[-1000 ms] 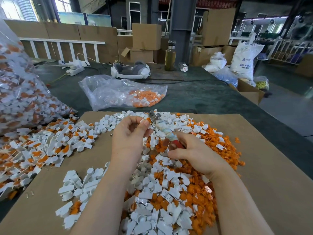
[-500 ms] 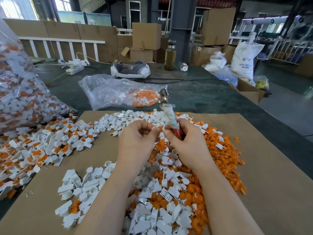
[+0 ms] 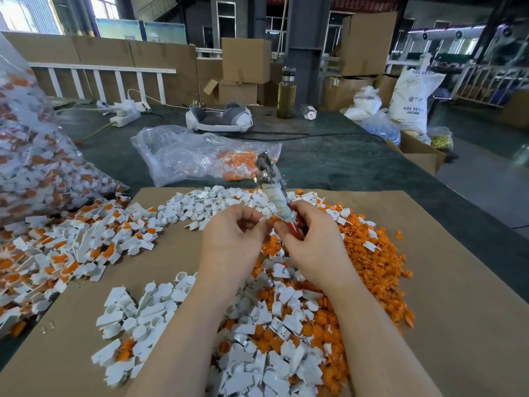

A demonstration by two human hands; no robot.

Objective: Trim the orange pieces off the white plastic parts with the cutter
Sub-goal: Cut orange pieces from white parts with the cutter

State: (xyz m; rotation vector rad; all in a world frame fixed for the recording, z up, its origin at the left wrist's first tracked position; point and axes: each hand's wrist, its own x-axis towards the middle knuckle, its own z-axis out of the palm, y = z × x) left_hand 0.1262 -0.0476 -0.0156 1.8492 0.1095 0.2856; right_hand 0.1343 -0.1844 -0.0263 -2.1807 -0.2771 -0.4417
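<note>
My right hand (image 3: 313,245) grips the cutter (image 3: 274,193) by its red, tape-wrapped handles, with the metal jaws pointing up and away. My left hand (image 3: 233,239) pinches a small part at its fingertips, right against the right hand's fingers; the part is mostly hidden. Below both hands lies a mixed heap of white plastic parts (image 3: 257,339) and orange pieces (image 3: 372,253) on brown cardboard (image 3: 458,310). More white parts with orange still attached (image 3: 57,253) are spread at the left.
A big clear bag of untrimmed parts (image 3: 34,167) leans at the far left. A second clear bag with orange pieces (image 3: 200,156) lies behind the cardboard. Farther back on the green table stand a bottle (image 3: 286,93), a headset (image 3: 219,118) and a power strip (image 3: 123,116).
The cutter swung up from lying over the pile to pointing upward. Both hands rose and came together, fingertips now meeting at a small part.
</note>
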